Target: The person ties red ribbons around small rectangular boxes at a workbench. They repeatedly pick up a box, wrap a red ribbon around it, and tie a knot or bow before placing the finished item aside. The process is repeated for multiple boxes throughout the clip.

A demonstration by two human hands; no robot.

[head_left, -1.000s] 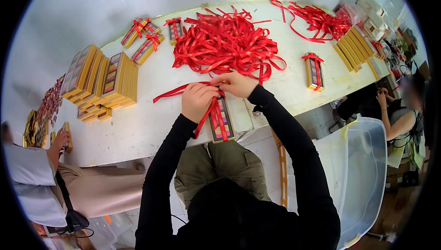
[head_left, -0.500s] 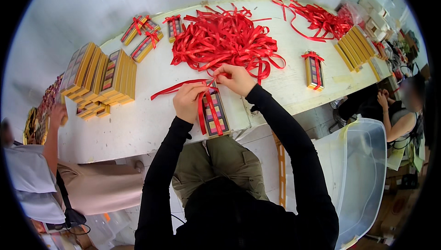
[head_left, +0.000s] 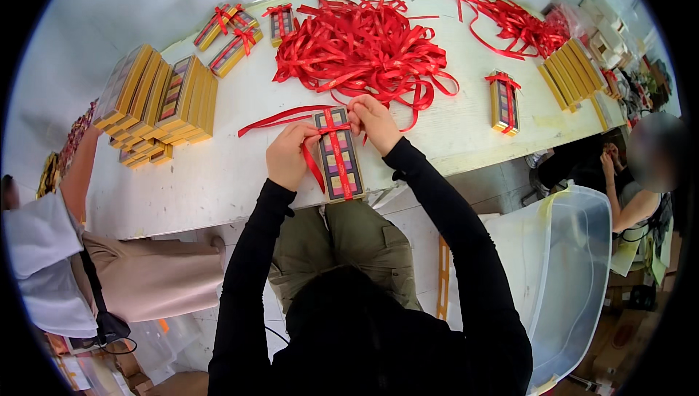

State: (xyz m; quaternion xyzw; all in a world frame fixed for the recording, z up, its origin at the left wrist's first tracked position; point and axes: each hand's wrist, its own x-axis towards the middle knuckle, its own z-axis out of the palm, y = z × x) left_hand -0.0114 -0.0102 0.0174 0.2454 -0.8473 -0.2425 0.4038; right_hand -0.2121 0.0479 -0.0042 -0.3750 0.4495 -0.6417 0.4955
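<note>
A slim gold-edged box (head_left: 354, 157) with a window over coloured squares lies near the table's front edge, its long side pointing away from me. Red ribbon (head_left: 339, 167) runs down its length and crosses near its far end. At the box's left side, my left hand (head_left: 288, 154) is closed in a pinch on the ribbon by the crossing, and a tail hangs below its fingers. My right hand (head_left: 376, 124) pinches at the far right corner, apparently on the other ribbon end; its fingertips hide most of it. A long loose tail (head_left: 273, 117) trails leftward on the table.
Beyond my hands lies a big heap of red ribbon (head_left: 364, 50), with a smaller heap (head_left: 513, 28) at the far right. Gold boxes (head_left: 186, 101) are stacked at left, more (head_left: 571, 72) at right. A bow-tied box (head_left: 504, 103) stands apart. People sit either side; a clear bin (head_left: 575, 272) is at right.
My hands have moved apart from above the box's far end. The ribbon crossing now lies drawn flat across the box, where it was bunched between my fingers. The whole view has shifted slightly.
</note>
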